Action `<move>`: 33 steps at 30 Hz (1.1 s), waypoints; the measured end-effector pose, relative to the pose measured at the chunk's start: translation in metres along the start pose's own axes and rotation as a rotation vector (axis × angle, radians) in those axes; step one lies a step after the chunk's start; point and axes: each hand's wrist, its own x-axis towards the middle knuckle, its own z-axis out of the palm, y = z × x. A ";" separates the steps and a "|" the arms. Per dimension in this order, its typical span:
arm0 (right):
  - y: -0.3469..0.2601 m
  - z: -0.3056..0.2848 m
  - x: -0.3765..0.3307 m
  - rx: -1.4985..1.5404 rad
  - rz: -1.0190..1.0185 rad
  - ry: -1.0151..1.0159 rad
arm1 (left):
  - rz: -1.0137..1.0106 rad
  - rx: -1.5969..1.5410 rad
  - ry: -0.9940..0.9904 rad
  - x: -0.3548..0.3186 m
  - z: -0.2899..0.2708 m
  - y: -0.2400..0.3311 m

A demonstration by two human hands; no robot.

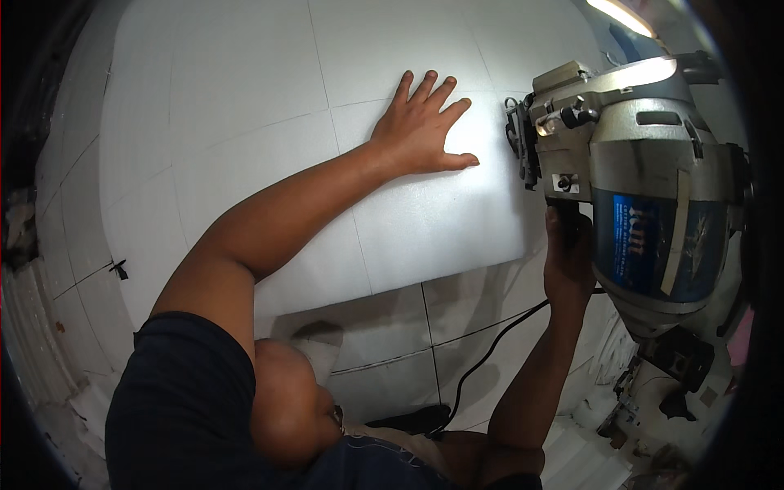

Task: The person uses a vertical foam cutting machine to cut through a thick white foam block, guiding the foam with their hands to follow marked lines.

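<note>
My left hand (420,131) lies flat on a large white sheet (278,188), its fingers spread and its thumb pointing toward the cutting machine. The sheet looks like smooth foam, and thin dark lines cross it. My right hand (569,265) is wrapped round the black handle of an electric cutting machine (645,163). The machine has a rounded grey metal motor body with a blue label, and stands at the sheet's right side. A dark clamp-like metal part (520,143) on its left side faces my left hand. Its blade does not show from here.
A black power cable (482,359) curves over the tiled floor (384,347) in front of the sheet. White sheet material (37,327) is piled at the left. Scraps and dark objects (678,404) lie at the lower right. A bright lamp (625,16) shines at the upper right.
</note>
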 end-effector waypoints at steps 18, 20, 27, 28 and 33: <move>-0.006 0.004 0.008 -0.100 0.025 0.131 | 0.012 -0.026 0.015 -0.012 -0.003 0.023; -0.011 0.002 0.008 -0.107 0.049 0.109 | 0.013 -0.030 0.007 -0.014 -0.003 0.025; -0.008 0.000 0.019 -0.183 0.086 0.089 | 0.030 -0.015 0.001 -0.015 -0.001 0.034; -0.011 0.001 0.020 -0.184 0.086 0.086 | 0.028 -0.015 -0.001 -0.016 -0.002 0.034; -0.014 0.005 0.025 -0.179 -0.011 0.070 | 0.011 0.012 -0.039 -0.025 -0.009 0.032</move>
